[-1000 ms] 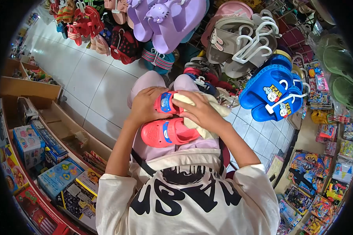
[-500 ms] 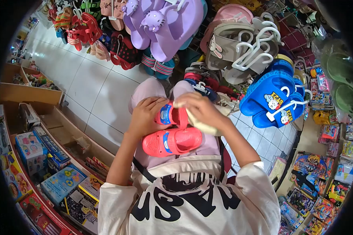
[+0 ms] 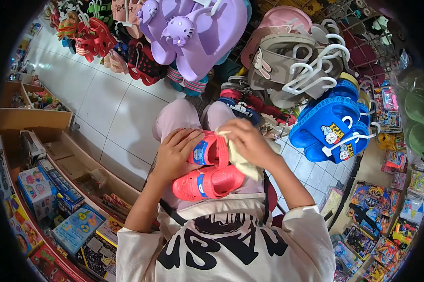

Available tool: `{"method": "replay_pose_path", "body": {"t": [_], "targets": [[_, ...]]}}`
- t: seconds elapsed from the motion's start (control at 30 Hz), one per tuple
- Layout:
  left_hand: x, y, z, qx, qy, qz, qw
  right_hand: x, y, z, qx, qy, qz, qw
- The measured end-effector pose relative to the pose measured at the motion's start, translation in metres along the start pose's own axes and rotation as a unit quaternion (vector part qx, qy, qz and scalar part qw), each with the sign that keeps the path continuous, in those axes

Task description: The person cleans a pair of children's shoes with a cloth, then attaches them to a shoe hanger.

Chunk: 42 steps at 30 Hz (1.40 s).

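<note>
A pair of red children's clogs with blue decorated patches rests on my lap. My left hand (image 3: 180, 149) lies over the toe of the far clog (image 3: 213, 152), its fingers wrapped round the front. At that clog's heel, my right hand (image 3: 245, 141) grips a pale yellow cloth (image 3: 240, 162), which hangs down beside the strap. The near clog (image 3: 208, 183) lies on its sole across my thighs, sideways to me, with neither hand on it.
Purple slippers (image 3: 200, 42), grey sandals (image 3: 287, 66) and blue slides (image 3: 332, 127) hang in front of me. Boxed toys (image 3: 75, 223) fill a wooden shelf at left. Packaged toys (image 3: 374, 204) hang at right. White floor tiles (image 3: 103, 98) lie beyond my knees.
My right hand and the cloth have shifted slightly at the far clog's heel, and more of the cloth now hangs down. The left hand keeps its hold. The whole view has tilted a little.
</note>
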<state>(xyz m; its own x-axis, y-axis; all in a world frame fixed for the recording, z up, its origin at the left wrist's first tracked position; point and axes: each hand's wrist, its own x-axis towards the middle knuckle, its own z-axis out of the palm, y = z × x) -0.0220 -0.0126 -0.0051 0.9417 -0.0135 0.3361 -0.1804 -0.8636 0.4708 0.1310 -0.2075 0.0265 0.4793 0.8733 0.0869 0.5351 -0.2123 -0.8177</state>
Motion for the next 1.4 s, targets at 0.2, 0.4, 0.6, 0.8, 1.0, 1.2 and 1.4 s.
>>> {"method": "replay_pose_path", "body": {"t": [0.2,0.4,0.6,0.8,1.0,1.2,1.4], "targets": [[-0.002,-0.004,-0.001,-0.020,-0.015,-0.027,0.999,-0.018,-0.008,-0.006,-0.023,-0.089,-0.122,0.988],[-0.001,-0.005,0.001,-0.018,-0.010,0.008,1.000,0.005,-0.002,-0.016,0.032,-0.033,-0.028,0.999],[-0.006,-0.006,-0.001,-0.025,-0.016,0.000,1.000,0.013,0.007,0.004,-0.032,-0.080,-0.067,0.994],[0.010,-0.019,-0.015,-0.157,-0.107,-0.013,0.982,0.004,0.012,0.005,-0.029,-0.058,-0.025,0.998],[0.007,-0.015,0.002,-0.051,-0.087,-0.097,0.990,0.010,0.009,0.007,-0.004,0.023,0.025,0.999],[0.009,0.006,0.001,-0.036,-0.040,-0.123,0.991,0.009,0.008,0.006,-0.017,-0.072,0.003,0.997],[0.005,0.004,0.004,-0.046,0.002,-0.124,0.991,-0.003,-0.021,-0.032,0.056,-0.129,-0.033,0.990]]}}
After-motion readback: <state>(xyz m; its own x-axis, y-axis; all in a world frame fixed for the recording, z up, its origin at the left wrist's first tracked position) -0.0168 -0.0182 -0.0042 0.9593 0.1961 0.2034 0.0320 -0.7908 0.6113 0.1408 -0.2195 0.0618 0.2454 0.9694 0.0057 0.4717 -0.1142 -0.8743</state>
